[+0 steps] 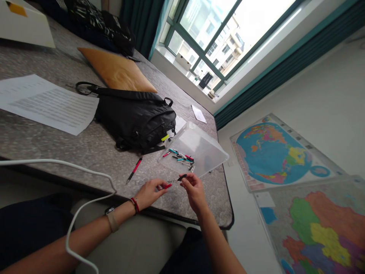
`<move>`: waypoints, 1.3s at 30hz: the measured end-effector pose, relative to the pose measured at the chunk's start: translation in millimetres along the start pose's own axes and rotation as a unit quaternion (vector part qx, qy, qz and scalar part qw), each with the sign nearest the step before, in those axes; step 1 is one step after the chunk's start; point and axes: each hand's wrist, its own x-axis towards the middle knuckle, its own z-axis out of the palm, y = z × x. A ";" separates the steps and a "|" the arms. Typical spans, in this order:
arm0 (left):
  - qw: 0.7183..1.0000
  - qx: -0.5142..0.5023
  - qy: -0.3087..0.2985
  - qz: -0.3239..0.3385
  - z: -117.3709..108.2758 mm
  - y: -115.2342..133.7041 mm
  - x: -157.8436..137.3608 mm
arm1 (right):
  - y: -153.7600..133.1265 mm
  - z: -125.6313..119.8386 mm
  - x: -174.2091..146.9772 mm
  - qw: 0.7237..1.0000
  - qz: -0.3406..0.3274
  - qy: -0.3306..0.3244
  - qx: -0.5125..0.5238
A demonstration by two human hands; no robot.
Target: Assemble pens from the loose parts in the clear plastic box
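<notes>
My left hand (pixel 150 193) pinches a short red pen part (pixel 168 186) over the front of the table. In the fingertips of my right hand (pixel 194 189) is a black pen part (pixel 181 177), its tip pointing up to the right. A thin piece, perhaps a spring or refill, spans the small gap between the two parts; its detail is too fine to tell. A red and black pen (pixel 134 171) lies on the table left of my hands. Just beyond them, a clear plastic box (pixel 196 140) contains several loose pen parts (pixel 182 157) in red, blue, black and silver.
Behind the pen sits a black backpack (pixel 134 116), its strap trailing beside the plastic box. Printed paper (pixel 54 104) and a brown envelope (pixel 119 70) lie farther left. A white cable (pixel 76 213) crosses in front of my left forearm. The table's rounded corner (pixel 230 222) is at right.
</notes>
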 end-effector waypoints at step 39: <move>0.964 -0.226 0.059 -0.128 53.0 72.1 -146.6 | 16.2 38.5 -123.6 0.989 0.007 -0.072 0.128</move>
